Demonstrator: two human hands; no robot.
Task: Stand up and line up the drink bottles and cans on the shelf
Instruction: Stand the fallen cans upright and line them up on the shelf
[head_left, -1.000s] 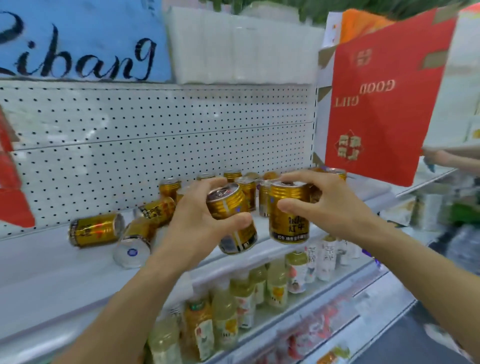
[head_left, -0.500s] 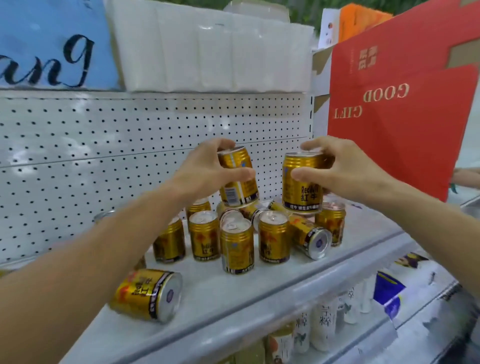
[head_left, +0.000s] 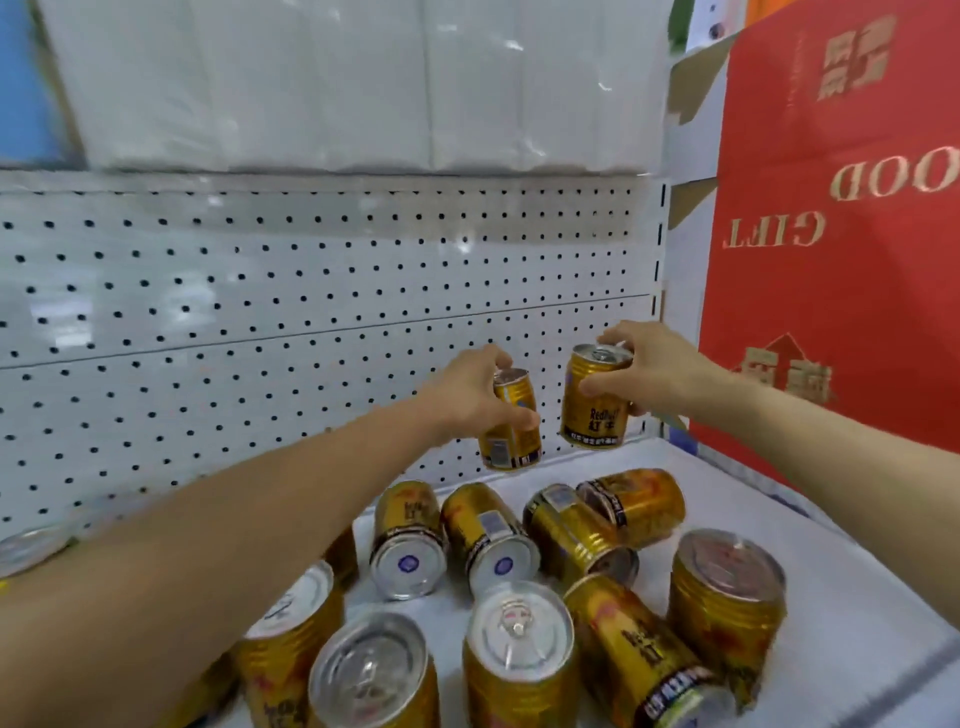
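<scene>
Nearest the camera, gold cans are crowding the white shelf (head_left: 857, 613). Three upright cans are standing along the bottom edge: one at the left (head_left: 291, 639), one in the middle (head_left: 371, 675) and one beside it (head_left: 519, 644). Another upright can (head_left: 727, 597) is standing to the right, and a tipped can (head_left: 639, 654) is lying between it and the middle ones.

Behind them, four more cans are lying on their sides: two with their bases facing the camera (head_left: 408, 540) (head_left: 491, 535), and two more (head_left: 576, 535) (head_left: 636, 501) touching each other at the right.

Farther back, both arms are reaching out above the pile. The left hand (head_left: 467, 395) is gripping a slightly tilted can (head_left: 511, 426) by its side, off the shelf. The right hand (head_left: 649, 371) is gripping an upright can (head_left: 595, 400) just beside it, fingers curling over its top, close to the back corner.

Behind everything, a pegboard wall (head_left: 260, 322) is backing the shelf, white wrapped packs (head_left: 337, 83) are sitting above, and a red box (head_left: 841, 234) is standing at the right.
</scene>
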